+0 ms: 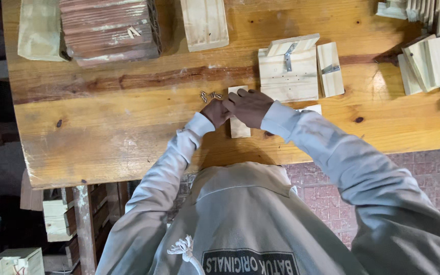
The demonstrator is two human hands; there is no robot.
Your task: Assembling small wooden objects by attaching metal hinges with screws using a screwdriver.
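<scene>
**Ana:** Hands first. What were they doing?

**Ben:** Both met over a small pale wood block (239, 127) lying flat on the workbench (103, 127). The right hand (250, 107) was curled over the block's far end, fingers bent down onto it, probably to keep it from sliding. The left hand (216, 112) was bunched tight against the right one, fingertips pinched together. Whether it held a screw I could not tell; the fingers hid whatever was between them.

**Ana:** Where were the screws?

**Ben:** A little heap of screws (209, 95) lay just beyond the left hand, close to the block's far left corner. That looked handy: near enough to pick from without moving the arm.

**Ana:** And past the block?

**Ben:** Just beyond it, to the right, sat a wider wood piece with a metal bracket (289, 71), and touching that on its right side a narrow piece with a small bracket (330, 69). They looked like finished ones pushed aside, though that is my guess.

**Ana:** Anything else?

**Ben:** Far beyond the block to the left, a stack of reddish boards (110, 30); straight beyond, a pale grooved board (204, 23). Well off to the right, loose pale offcuts (429, 63) lay piled near the bench corner.
</scene>
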